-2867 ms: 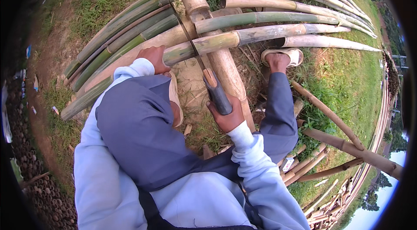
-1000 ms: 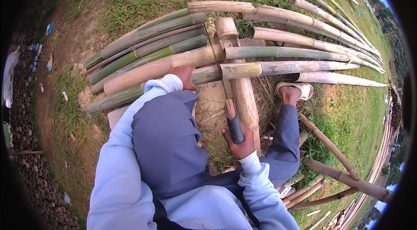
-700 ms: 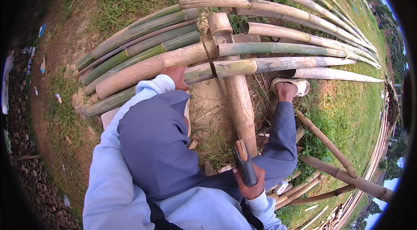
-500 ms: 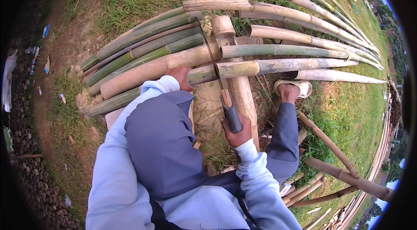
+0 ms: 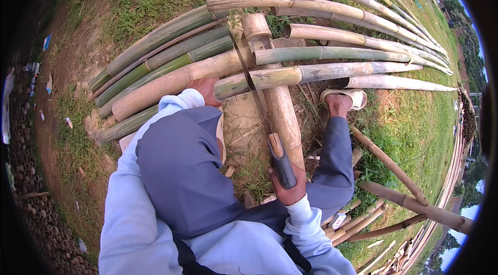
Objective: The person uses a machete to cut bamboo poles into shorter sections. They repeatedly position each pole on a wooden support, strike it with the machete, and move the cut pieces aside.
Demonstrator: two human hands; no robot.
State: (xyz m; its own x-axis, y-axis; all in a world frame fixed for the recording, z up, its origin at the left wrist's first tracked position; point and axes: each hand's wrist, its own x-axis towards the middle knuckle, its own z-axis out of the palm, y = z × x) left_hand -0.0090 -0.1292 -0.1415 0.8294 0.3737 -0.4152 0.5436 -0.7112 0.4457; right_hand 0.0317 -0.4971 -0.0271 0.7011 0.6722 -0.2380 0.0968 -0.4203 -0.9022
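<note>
My right hand (image 5: 291,187) is closed around the dark handle of a handsaw (image 5: 277,155), low in front of my right knee. Its long, narrow blade slants away to the left and crosses a bamboo pole (image 5: 316,72) a little in from the pole's left end. That pole is greenish and brown at this end and rests across a thick bamboo log (image 5: 282,114). At the pole's left end, beyond my left knee, my left hand (image 5: 206,91) grips it, its fingers partly hidden. How deep the blade sits in the pole cannot be made out.
Several cut bamboo lengths (image 5: 171,57), green and tan, lie side by side at the left. Long bamboo poles (image 5: 353,39) stretch off to the right. My sandalled right foot (image 5: 342,100) stands by a pole's end. A bamboo frame (image 5: 410,205) is at lower right.
My right hand has drawn the saw back toward my body, so more of the blade lies on the near side of the pole. My left hand stays at the pole's end.
</note>
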